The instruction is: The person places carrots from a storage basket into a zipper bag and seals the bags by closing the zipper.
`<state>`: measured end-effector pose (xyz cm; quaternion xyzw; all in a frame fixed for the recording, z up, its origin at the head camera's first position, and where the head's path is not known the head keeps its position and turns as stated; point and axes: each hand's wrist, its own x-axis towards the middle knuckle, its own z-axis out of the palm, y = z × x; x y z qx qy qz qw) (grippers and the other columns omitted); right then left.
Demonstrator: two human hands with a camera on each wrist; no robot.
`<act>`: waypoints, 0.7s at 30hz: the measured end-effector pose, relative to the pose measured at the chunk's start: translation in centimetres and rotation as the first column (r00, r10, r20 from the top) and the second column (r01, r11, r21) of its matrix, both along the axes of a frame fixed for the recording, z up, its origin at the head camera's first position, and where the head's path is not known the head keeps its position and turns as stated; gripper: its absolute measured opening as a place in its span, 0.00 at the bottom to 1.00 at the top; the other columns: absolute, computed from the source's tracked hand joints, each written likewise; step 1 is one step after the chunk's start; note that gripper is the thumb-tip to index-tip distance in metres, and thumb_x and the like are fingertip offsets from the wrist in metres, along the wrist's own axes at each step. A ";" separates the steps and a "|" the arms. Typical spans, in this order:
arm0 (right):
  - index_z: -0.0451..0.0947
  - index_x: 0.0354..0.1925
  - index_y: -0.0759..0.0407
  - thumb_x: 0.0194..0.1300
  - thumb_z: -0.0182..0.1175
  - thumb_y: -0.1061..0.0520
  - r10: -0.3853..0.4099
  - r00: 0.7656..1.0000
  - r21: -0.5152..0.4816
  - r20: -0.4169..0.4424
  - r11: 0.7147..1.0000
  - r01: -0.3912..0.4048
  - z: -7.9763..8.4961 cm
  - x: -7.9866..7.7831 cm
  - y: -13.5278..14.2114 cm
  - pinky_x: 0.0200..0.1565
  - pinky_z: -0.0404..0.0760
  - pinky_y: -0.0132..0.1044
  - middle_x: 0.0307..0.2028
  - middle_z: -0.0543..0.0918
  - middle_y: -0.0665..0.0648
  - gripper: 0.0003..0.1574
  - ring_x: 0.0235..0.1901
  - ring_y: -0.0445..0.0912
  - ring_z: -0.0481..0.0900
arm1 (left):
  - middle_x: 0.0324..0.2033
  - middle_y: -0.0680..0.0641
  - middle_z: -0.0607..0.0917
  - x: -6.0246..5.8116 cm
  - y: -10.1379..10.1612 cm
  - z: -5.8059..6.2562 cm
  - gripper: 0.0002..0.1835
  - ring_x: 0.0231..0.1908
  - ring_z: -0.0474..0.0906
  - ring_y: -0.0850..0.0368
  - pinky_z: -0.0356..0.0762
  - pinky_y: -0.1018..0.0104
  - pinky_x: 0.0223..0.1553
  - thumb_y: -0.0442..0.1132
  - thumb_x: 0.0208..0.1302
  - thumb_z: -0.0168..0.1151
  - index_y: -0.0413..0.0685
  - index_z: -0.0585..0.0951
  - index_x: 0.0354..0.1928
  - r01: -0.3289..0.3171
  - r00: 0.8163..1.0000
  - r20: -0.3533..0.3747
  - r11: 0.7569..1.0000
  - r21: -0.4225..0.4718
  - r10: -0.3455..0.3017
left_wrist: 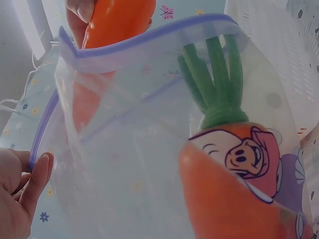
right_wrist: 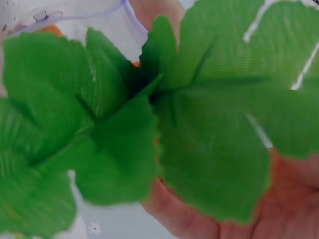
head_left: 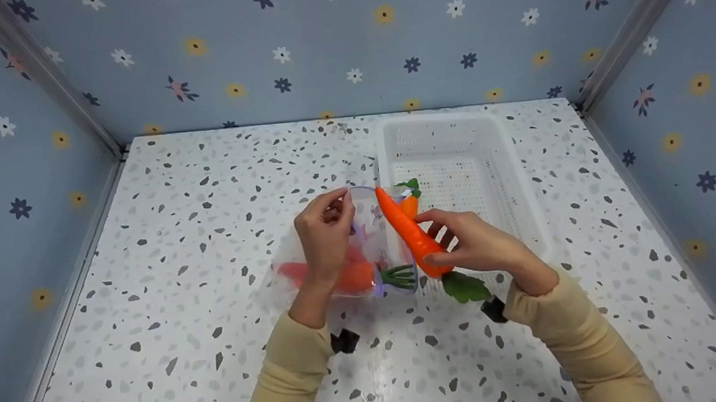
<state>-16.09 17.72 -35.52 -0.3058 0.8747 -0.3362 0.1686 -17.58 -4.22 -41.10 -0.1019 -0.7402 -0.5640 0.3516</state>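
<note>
My left hand point(head_left: 327, 229) pinches the purple-edged rim of a clear zip bag point(left_wrist: 134, 159) with thumb and fingertips, and the mouth stands open. Inside the bag lies a toy carrot point(left_wrist: 224, 194) with short green stems, behind a printed cartoon figure. In my right hand point(head_left: 475, 241) is a bright orange toy carrot point(head_left: 412, 236), gripped near its thick end. Its tip points toward the bag's mouth and shows through the film in the left wrist view. Broad green leaves point(right_wrist: 214, 109) hang from its top and hide much of the right wrist view.
Right of the bag stands a white perforated basket point(head_left: 518, 180). Another orange piece with a green leafy top point(head_left: 414, 186) shows between the held carrot and the basket. Flower-patterned panels point(head_left: 319, 49) enclose the speckled table point(head_left: 204, 370) at the back and sides.
</note>
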 end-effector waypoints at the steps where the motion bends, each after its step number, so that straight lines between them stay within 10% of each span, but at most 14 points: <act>1: 0.64 0.57 0.62 0.55 0.59 0.59 0.005 1.000 0.004 0.001 1.000 -0.005 -0.1 0.1 -0.1 0.34 0.78 0.36 0.37 0.76 0.57 0.31 0.31 0.47 0.76 | 0.21 0.46 0.79 0.0 0.0 0.0 0.08 0.17 0.73 0.64 0.74 0.73 0.17 0.33 0.57 0.58 0.34 0.82 0.33 -0.001 1.000 -0.002 1.000 -0.001 0.001; 12: 0.67 0.55 0.65 0.54 0.59 0.58 0.060 0.998 0.013 0.032 0.998 -0.061 -2.2 -1.0 -1.8 0.30 0.78 0.33 0.34 0.77 0.59 0.29 0.30 0.49 0.77 | 0.22 0.46 0.79 0.2 0.2 -0.1 0.07 0.17 0.73 0.63 0.74 0.72 0.17 0.33 0.56 0.59 0.35 0.82 0.34 0.015 0.999 0.029 1.000 0.019 -0.016; 21: 0.75 0.47 0.67 0.52 0.62 0.58 -0.048 0.998 0.019 0.044 0.999 0.048 -2.4 -1.5 -4.1 0.29 0.78 0.32 0.32 0.80 0.59 0.24 0.27 0.46 0.78 | 0.22 0.43 0.79 0.4 0.4 0.0 0.07 0.17 0.75 0.58 0.75 0.70 0.17 0.28 0.54 0.59 0.32 0.81 0.35 0.012 0.996 0.083 0.999 0.032 -0.014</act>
